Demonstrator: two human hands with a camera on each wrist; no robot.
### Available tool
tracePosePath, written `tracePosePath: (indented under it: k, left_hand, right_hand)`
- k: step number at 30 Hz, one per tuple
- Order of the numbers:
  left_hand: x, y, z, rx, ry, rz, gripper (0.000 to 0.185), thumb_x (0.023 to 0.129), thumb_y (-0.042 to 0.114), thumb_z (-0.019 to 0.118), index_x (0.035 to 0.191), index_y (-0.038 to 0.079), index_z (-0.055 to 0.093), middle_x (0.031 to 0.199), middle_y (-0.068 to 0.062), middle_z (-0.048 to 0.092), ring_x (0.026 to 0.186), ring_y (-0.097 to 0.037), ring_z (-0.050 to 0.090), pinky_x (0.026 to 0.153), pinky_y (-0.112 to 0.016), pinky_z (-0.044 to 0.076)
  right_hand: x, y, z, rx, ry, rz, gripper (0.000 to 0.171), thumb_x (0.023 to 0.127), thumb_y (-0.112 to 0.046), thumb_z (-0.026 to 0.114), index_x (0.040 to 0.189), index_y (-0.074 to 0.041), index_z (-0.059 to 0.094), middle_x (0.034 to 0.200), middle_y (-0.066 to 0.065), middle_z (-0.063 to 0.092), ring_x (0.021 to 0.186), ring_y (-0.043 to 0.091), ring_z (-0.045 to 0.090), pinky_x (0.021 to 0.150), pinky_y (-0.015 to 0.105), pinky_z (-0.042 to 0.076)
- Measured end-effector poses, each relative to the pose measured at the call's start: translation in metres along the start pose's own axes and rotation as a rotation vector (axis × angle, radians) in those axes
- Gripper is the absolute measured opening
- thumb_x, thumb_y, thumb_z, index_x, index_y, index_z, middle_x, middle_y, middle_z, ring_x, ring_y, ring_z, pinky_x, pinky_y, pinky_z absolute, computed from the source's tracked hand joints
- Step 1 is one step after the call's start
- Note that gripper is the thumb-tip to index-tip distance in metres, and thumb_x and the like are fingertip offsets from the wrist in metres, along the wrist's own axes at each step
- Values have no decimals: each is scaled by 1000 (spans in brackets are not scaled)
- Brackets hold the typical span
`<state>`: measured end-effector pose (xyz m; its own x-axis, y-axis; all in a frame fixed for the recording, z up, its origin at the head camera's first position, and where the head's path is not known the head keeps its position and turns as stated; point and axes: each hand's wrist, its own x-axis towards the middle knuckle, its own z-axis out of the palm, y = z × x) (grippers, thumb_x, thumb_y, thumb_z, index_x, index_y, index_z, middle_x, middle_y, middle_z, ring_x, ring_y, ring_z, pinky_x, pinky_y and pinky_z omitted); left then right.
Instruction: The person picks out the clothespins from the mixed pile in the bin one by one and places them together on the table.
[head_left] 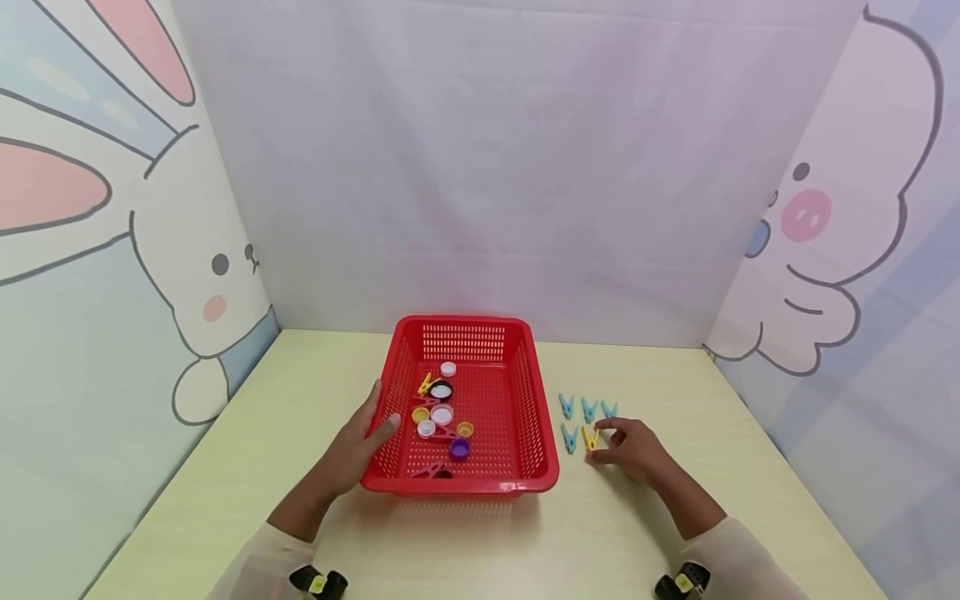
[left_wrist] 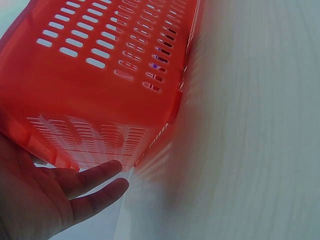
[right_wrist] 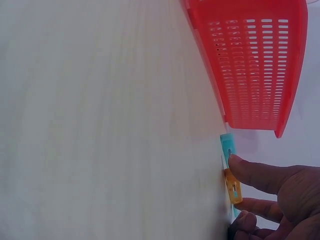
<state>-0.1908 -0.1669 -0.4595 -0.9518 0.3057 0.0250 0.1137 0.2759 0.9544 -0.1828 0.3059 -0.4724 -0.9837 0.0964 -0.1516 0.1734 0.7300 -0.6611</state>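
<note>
My left hand [head_left: 348,450] holds the left side of a red plastic basket [head_left: 543,433], thumb over the rim and fingers along the outer wall. In the left wrist view two fingers [left_wrist: 97,192] extend beside that slotted wall. To the basket's right, my right hand [head_left: 633,450] pinches a yellow clothespin [head_left: 590,438] between thumb and a finger, low over the table. Blue clothespins lie around it: one to its left [head_left: 569,438], others behind, including a middle one [head_left: 589,409]. The right wrist view shows the thumb [right_wrist: 260,172] at the yellow clothespin's near end.
Inside the basket are a purple cap [head_left: 460,449], a white cap [head_left: 447,368], a black-rimmed cap [head_left: 441,391], a yellow clothespin [head_left: 427,384], a pink clothespin [head_left: 430,471] and other caps. It stands on a pale wooden table [head_left: 247,417] with a white curtain [head_left: 480,167] behind.
</note>
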Motion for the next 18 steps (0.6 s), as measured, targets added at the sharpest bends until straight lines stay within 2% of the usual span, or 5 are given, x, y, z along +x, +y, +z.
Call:
tracePosePath:
  k: [7, 18]
  left_hand:
    - [-1, 0, 0, 2, 1, -15, 101, 107, 43, 67, 177, 26, -2, 161, -22, 50, 120, -35, 73, 90, -44, 69]
    - [-1, 2, 1, -11, -3, -2, 100, 107, 41, 67, 177, 25, -2, 161, -24, 50, 122, -38, 73, 90, -46, 69]
  right_hand:
    - [-1, 1, 0, 8, -7, 8, 74, 79, -23, 99, 143, -1, 68, 86, 7, 59, 77, 20, 51, 62, 30, 41]
    - [-3, -2, -12, -18, 6, -11, 81, 79, -24, 99, 148, 1, 64, 89, 7, 59, 77, 20, 51, 63, 31, 43]
